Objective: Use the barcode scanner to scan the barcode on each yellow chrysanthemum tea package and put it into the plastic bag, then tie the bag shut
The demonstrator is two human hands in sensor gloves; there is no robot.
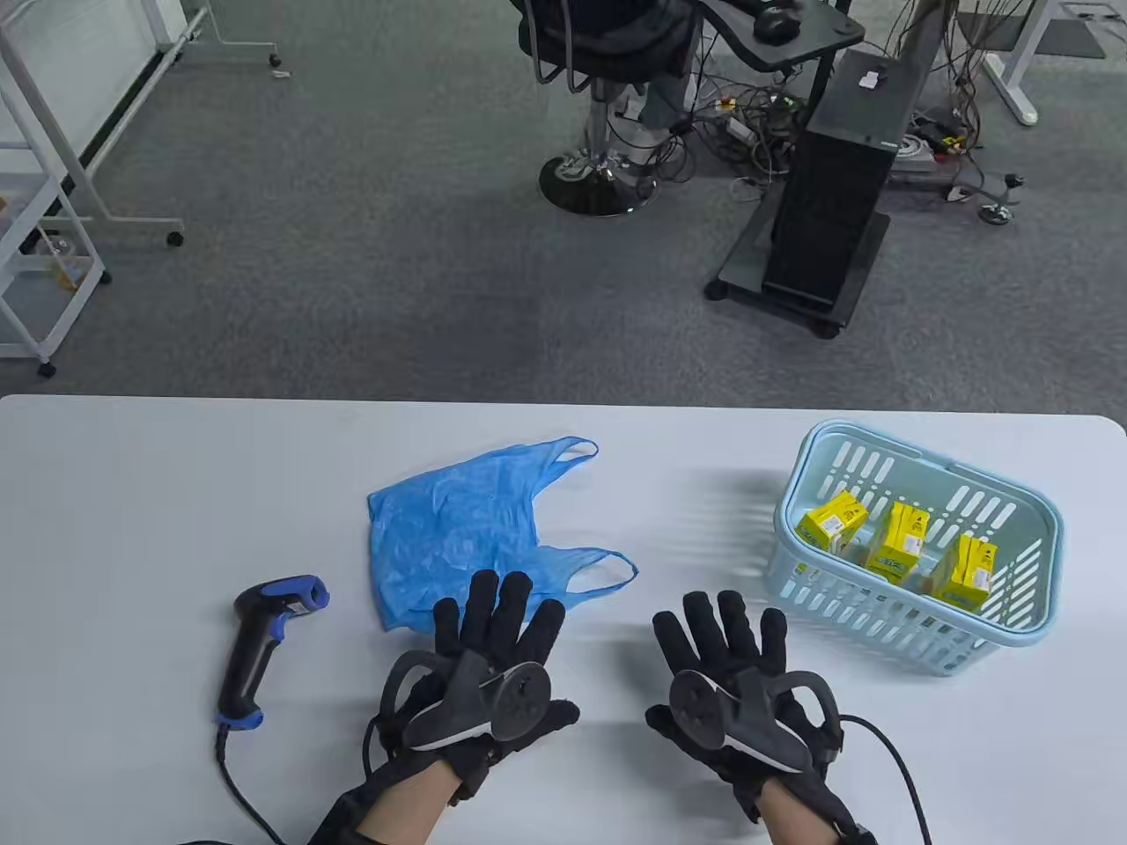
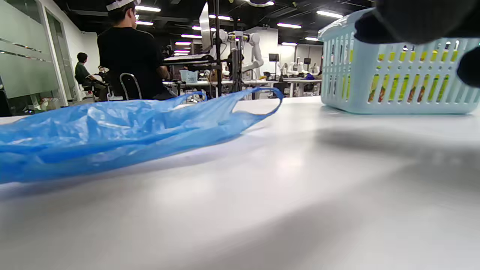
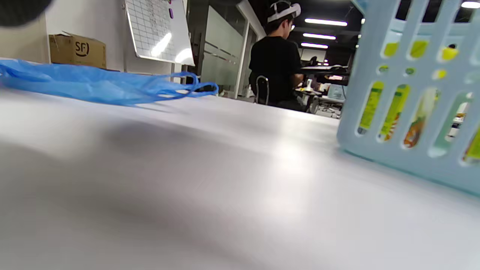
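table view: both hands lie flat on the white table [image 1: 132,493], fingers straight and spread, holding nothing. the left hand [image 1: 493,669] has its fingertips over the near edge of the flat blue bag [image 1: 475,537]; whether they press it i cannot tell. the right hand [image 1: 740,678] sits just beside the pale blue basket [image 1: 916,629], not touching it. three yellow tea packs [image 1: 900,539] stand inside the basket, and the scanner [image 1: 264,642] lies on its side well left of the left hand, cord trailing off the near edge. nothing looks scanned or bagged yet, so the step in hand is likely the first pick. to do it well: take the scanner by its grip with the left hand, lift one pack out with the right, and turn the pack until its barcode faces the scanner window before pulling the trigger. the print on the packs is too small to read.

left wrist view: the bag lies crumpled low on the table with a handle loop standing open; the basket shows yellow through its slots; dark glove fingers [image 2: 412,18] hang in at top right.

right wrist view: the basket wall is close on the right, the bag far left. a brown box [image 3: 75,50] in the background reads "sf".
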